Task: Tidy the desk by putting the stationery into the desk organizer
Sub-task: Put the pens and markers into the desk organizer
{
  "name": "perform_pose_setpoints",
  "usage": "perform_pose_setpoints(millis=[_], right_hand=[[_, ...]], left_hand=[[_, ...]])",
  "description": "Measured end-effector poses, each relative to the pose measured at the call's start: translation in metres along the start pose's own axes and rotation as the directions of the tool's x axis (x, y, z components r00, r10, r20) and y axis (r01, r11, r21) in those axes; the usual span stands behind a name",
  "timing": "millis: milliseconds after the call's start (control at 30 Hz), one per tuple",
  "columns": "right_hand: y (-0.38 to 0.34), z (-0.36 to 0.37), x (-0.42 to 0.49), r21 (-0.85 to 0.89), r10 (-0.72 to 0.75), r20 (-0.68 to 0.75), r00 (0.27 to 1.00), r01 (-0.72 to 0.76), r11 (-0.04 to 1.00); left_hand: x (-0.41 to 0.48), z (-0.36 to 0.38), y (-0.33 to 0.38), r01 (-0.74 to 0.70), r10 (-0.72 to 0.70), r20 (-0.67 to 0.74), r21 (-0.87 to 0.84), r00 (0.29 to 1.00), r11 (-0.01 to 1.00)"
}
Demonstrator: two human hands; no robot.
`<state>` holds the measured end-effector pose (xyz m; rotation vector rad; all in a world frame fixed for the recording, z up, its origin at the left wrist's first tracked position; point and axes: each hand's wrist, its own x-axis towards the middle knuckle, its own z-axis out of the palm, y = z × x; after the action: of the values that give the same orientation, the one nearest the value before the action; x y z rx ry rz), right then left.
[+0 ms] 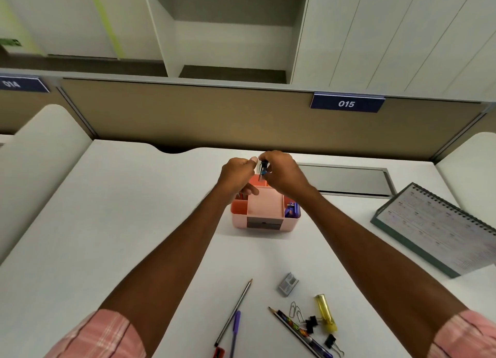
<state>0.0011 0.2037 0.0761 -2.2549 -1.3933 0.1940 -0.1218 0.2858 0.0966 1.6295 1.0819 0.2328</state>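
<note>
Above the pink organizer (264, 210) toward the table's (107, 210) far edge, both hands' grips, left (237, 173) and right (281, 173), pinch a small dark clip (263, 167), while pencils (234, 310), paper clips (295, 309) and a calendar (440, 227) lie nearer, under a "015" sign (346, 103).

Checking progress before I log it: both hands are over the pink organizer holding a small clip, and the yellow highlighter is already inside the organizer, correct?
Not quite. The head view shows the highlighter still on the desk, near the paper clips. The rest holds: both the left hand and right hand are over the organizer holding a small clip.
</note>
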Motion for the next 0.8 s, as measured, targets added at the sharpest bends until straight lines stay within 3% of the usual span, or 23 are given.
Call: perform_pose_setpoints(millis=[133,333,800], right_hand=[[0.008,0.005,0.007,-0.068,-0.026,0.079,0.997,0.031,0.997],[0.017,0.008,0.011,-0.107,0.01,0.148,0.989,0.006,0.994],[0.023,0.024,0.014,-0.177,-0.011,0.131,0.991,0.034,0.984]], left_hand=[[0.007,0.006,-0.003,0.108,-0.108,0.074,0.011,0.991,0.994],[0.014,0.021,-0.005,0.109,-0.121,0.188,0.076,0.975,0.991],[0.03,0.032,-0.008,0.17,-0.184,0.213,0.079,0.96,0.982]])
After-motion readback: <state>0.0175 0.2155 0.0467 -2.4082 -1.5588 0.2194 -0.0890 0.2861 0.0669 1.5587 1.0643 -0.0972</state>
